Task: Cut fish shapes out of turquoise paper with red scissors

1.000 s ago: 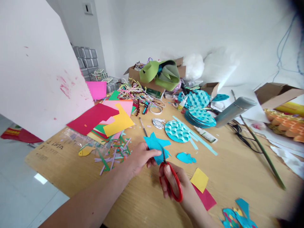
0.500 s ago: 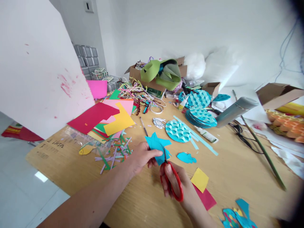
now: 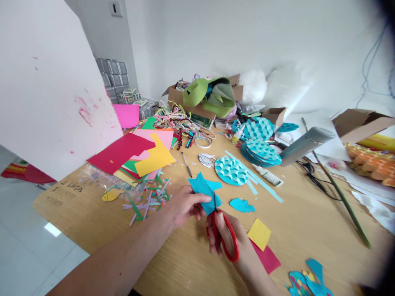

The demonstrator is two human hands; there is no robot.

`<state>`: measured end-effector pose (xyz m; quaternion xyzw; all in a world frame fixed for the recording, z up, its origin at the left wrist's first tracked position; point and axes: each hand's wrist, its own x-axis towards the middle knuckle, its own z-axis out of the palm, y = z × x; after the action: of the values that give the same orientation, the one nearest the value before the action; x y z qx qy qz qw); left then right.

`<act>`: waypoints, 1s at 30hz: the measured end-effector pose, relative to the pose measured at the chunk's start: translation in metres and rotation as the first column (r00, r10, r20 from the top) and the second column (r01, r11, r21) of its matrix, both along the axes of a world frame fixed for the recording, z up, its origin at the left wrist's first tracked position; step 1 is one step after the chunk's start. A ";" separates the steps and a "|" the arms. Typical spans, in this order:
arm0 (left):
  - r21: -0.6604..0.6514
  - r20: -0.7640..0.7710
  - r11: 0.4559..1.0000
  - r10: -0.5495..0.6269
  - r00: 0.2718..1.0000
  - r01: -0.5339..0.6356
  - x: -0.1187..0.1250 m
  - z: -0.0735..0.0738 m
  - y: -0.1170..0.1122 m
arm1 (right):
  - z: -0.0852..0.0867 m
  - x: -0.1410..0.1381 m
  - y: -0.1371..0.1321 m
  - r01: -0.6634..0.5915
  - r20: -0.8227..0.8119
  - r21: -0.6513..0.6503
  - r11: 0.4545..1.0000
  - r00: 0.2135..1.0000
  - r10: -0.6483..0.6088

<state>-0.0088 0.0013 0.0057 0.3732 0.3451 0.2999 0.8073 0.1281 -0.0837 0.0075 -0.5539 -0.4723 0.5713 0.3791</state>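
Note:
Between thumb and fingers, my left hand (image 3: 186,204) pinches a piece of blue paper (image 3: 202,187) with pointed, star-like edges. My right hand (image 3: 230,230) is closed through the handles of red-handled scissors (image 3: 232,240). The scissors' blades point away from me and meet the right side of the blue paper; the lower blade is hidden behind it. To the right lies a blue paper fish (image 3: 242,205). A pen (image 3: 186,164) rests beyond my left hand. Yellow paper (image 3: 259,234) and red paper (image 3: 266,257) lie beside my right forearm.
Coloured sheets (image 3: 121,153) and thin paper scraps (image 3: 148,201) spread on the left. Blue scalloped discs (image 3: 231,170), a glue bottle (image 3: 268,175) and a grey flask (image 3: 308,146) stand or lie right of centre. A long green stick (image 3: 342,201) crosses the right side.
The scissors' handles have spread slightly, with my right fingers shifting a little. The blue paper stays in my left hand almost unmoved.

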 end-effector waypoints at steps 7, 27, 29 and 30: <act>-0.111 0.049 0.994 0.010 0.999 -0.005 0.002 -0.001 0.000 | -0.001 0.001 -0.001 0.002 -0.073 0.002 1.000 0.997 -0.002; -0.126 0.100 0.990 -0.050 0.994 0.063 0.003 -0.004 -0.001 | 0.002 0.001 0.000 0.030 -0.016 -0.042 0.999 0.999 -0.030; -0.128 0.098 0.990 -0.044 0.994 0.056 0.002 -0.004 -0.001 | 0.002 0.001 0.000 0.033 -0.004 -0.044 0.998 0.999 -0.034; -0.130 0.097 0.990 -0.040 0.994 0.053 0.002 -0.004 -0.001 | 0.003 0.001 0.000 0.035 0.000 -0.042 0.998 0.999 -0.035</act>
<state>-0.0066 0.0004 0.0016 0.3123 0.3169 0.2747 0.8524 0.1288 -0.0838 0.0105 -0.5698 -0.4503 0.5746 0.3774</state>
